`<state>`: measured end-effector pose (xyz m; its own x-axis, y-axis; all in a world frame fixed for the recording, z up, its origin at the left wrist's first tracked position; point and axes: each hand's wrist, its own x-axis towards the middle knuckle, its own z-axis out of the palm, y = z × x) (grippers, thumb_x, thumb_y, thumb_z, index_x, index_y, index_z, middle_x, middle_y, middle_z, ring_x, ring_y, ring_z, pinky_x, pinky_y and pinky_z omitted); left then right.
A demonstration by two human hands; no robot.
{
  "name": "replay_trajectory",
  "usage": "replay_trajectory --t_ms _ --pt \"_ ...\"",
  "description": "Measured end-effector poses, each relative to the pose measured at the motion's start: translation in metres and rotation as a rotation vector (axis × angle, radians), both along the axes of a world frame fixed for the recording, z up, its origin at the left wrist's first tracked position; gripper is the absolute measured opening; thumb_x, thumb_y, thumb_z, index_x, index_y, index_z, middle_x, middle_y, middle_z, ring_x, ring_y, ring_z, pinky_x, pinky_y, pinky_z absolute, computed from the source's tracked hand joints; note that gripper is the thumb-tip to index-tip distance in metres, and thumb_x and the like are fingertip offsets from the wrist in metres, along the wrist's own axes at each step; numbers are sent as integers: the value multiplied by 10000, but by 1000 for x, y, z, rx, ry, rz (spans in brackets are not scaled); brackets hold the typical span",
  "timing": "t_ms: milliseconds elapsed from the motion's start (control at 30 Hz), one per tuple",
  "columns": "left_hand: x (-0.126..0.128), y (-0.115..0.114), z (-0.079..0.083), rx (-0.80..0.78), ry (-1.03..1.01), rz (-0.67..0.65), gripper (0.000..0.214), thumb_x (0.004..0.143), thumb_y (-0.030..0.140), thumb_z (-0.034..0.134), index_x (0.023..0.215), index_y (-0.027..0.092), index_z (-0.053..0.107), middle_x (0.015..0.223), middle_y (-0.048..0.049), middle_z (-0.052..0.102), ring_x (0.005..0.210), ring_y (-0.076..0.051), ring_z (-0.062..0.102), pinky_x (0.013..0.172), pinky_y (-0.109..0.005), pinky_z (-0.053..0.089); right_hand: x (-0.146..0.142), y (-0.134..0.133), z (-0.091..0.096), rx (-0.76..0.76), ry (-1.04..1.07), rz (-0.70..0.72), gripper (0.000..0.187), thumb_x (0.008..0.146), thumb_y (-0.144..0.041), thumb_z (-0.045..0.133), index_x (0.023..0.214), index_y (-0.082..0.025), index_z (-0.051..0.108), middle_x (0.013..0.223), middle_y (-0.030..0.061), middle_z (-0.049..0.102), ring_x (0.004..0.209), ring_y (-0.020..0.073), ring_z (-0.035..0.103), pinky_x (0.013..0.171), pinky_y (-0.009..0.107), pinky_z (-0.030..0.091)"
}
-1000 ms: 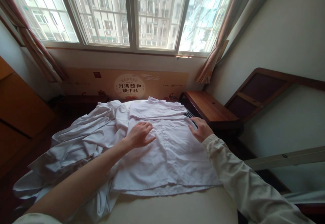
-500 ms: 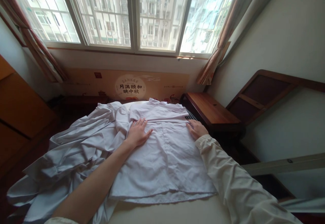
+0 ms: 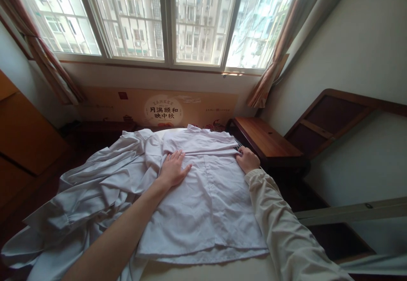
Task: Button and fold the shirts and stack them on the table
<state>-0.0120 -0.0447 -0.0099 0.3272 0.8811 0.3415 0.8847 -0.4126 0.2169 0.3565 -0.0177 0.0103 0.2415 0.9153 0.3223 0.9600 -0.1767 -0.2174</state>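
Note:
A white button-front shirt [image 3: 197, 200] lies spread out in front of me, with a sleeve folded across its upper part. My left hand [image 3: 173, 168] rests flat on the shirt's left side, fingers stretched out and thumb apart. At the shirt's right edge, just below the folded sleeve, my right hand [image 3: 247, 160] has its fingers curled and pinches the white cloth. Beneath the shirt is a cream padded surface [image 3: 206, 271], showing along the front edge.
More white garments [image 3: 95, 187] lie heaped on the left. A wooden table [image 3: 263, 136] stands behind on the right, near a wood-framed panel [image 3: 330, 119]. A printed banner [image 3: 200, 111] hangs under the barred window [image 3: 200, 22], between tied curtains [image 3: 52, 64].
My right hand has shifted slightly and its fingers have curled in on the shirt's edge. The left hand stays flat in nearly the same place.

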Motion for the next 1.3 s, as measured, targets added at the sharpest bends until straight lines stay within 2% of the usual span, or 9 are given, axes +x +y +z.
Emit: replay_trajectory --t_ms 133,267,433,667,800,967,1067,1200,1300 --pt "1 1 -3 15 -15 31 629 1016 591 471 1505 199 523 1613 -148 491 1515 -319 413 1261 -497 297 -1 -1 3 -20 -43 -44 274 937 -262 526 1008 -187 779 1082 142 722 975 277 652 825 359 427" --pt "1 3 -7 17 -9 50 647 1015 609 462 1512 198 511 1626 -152 471 1537 -329 374 1260 -505 292 -1 -1 3 -12 -30 -122 354 968 -258 460 1099 -157 772 1145 178 709 1064 320 618 892 409 422" --pt "2 2 -6 7 11 96 701 1018 630 445 1500 127 516 1633 -189 448 1549 -357 340 1257 -521 289 4 1 -2 95 0 3 373 905 -279 573 1242 -197 709 1158 118 693 1096 304 580 918 388 416" --pt "0 1 9 91 -29 102 616 1026 594 451 1459 168 552 1583 -165 514 1452 -327 478 1210 -465 371 9 4 -6 148 -16 34 212 929 -267 545 1006 -189 727 1046 117 649 1008 285 578 859 362 419" --pt "-8 6 16 152 -27 104 605 1029 566 446 1503 200 528 1606 -138 498 1447 -334 481 1232 -480 338 8 4 -5 149 13 68 188 912 -226 545 1032 -191 686 1006 98 665 970 270 593 839 350 404" --pt "-15 11 7 42 77 217 726 1010 628 425 1547 144 493 1630 -179 462 1522 -382 384 1248 -529 282 5 4 -4 100 -33 6 151 896 -189 533 977 -203 659 958 86 706 913 259 607 809 358 353" --pt "-14 11 3 -4 95 265 780 1001 657 414 1546 104 492 1644 -206 432 1513 -407 393 1240 -528 284 4 3 -3 64 -55 -42 158 894 -185 526 978 -202 660 988 96 722 932 263 611 810 368 337" --pt "-13 13 1 -10 93 286 796 984 677 427 1548 119 495 1636 -210 443 1487 -422 428 1218 -538 307 5 2 -2 19 -35 -90 182 899 -204 528 1002 -192 677 1024 121 715 966 284 607 827 381 346" --pt "-14 13 1 3 92 289 806 978 687 426 1549 122 497 1630 -210 453 1486 -422 428 1215 -540 309 6 3 -3 77 -34 -57 239 880 -229 559 1082 -191 681 1069 123 696 1009 298 594 838 378 362"
